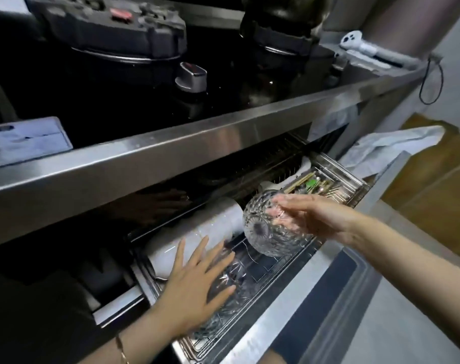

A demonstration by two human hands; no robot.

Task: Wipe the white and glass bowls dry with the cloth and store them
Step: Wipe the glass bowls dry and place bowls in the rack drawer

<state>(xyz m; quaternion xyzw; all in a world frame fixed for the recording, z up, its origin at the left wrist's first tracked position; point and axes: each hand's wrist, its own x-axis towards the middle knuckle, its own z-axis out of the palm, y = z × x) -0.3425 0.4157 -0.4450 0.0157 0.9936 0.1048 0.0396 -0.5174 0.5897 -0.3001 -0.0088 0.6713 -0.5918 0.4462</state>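
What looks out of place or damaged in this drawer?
Nothing looks broken or spilled. The one oddity is what looks like a white cloth lying crumpled past the far end of the drawer. The glass bowl in the right hand is tilted sideways, not yet racked.

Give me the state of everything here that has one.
Drawer: pulled open.
White bowls: stacked on their side in the drawer.
Held glass bowl: tipped sideways, base toward the camera.
Second glass bowl: lying in the drawer.
Left hand: fingers spread, rests on second glass bowl.
Right hand: pinches held glass bowl.
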